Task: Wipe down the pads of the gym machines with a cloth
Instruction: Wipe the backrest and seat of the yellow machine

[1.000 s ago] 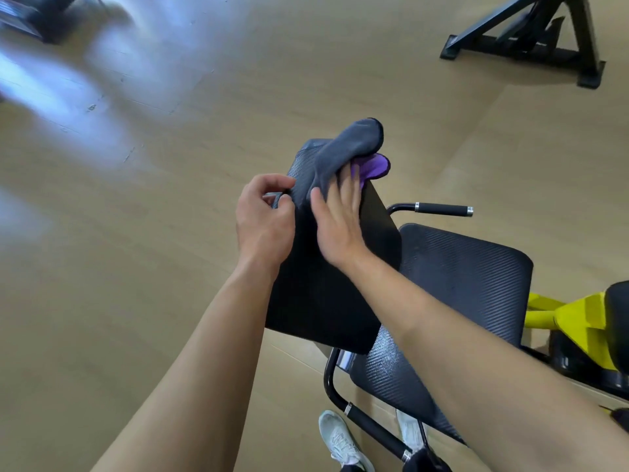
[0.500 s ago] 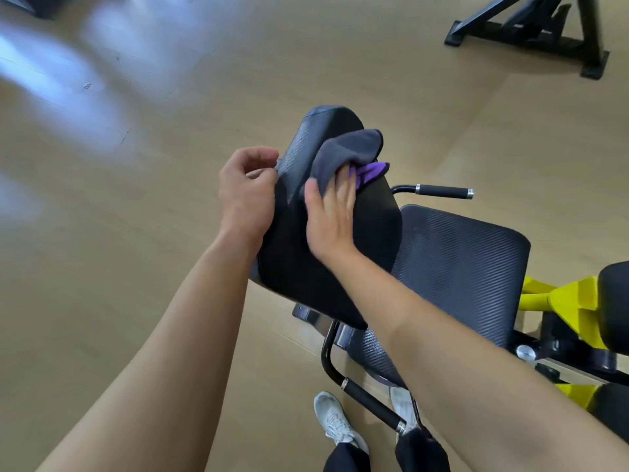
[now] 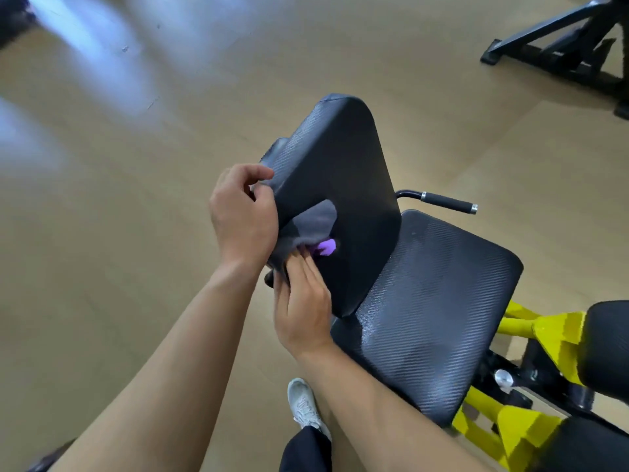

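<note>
1. Both forearms are bare from the lower edge of the picture up to the wrists; no sleeve shows on either one.
2. The left hand (image 3: 243,216) wears no glove, ring, watch or band.
3. The right hand (image 3: 303,306) is just as bare, with its wrist uncovered too.
4. The fingers (image 3: 311,270) have short, plain nails.
5. One shoe (image 3: 304,405) shows below the arms: a light grey-white trainer with laces.
6. Above the shoe is a dark trouser leg (image 3: 306,449), black or navy, reaching the ankle.
</note>
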Tool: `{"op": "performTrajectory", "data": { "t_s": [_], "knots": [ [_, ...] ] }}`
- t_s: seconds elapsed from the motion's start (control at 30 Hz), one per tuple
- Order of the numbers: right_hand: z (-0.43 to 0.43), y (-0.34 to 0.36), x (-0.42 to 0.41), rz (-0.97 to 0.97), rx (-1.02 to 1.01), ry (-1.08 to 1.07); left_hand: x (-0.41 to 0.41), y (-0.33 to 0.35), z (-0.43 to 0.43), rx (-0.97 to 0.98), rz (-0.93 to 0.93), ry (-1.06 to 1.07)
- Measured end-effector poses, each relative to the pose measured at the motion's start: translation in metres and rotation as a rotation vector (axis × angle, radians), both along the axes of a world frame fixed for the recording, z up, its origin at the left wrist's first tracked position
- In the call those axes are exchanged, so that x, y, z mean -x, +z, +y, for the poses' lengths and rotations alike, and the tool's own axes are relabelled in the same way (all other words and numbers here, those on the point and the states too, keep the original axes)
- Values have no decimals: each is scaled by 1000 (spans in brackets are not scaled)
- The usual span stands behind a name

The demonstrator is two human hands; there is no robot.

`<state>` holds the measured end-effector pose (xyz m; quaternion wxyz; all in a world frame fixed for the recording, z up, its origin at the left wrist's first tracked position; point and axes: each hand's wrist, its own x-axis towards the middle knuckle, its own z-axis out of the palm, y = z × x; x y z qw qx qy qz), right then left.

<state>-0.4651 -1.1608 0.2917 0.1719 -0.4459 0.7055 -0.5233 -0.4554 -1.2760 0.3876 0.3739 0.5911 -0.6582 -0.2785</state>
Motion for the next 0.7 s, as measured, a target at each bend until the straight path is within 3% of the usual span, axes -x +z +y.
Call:
{"op": "performTrajectory", "data": {
  "t_s": [0.1, 0.2, 0.37, 0.57, 0.7],
  "knots": [
    [20, 2, 35, -96, -87, 77, -1, -10, 37, 188, -51, 67],
    [39, -11, 74, -216, -195, 129, 6, -36, 83, 204, -87, 52],
    [54, -43, 139, -459, -267, -46, 33, -100, 137, -48, -205, 1],
    [38, -56, 179, -679, -159, -105, 55, -135, 143, -221, -256, -26],
    [3, -45, 180, -626, -9, 17, 53, -139, 136, -300, -242, -52]
  ]
}}
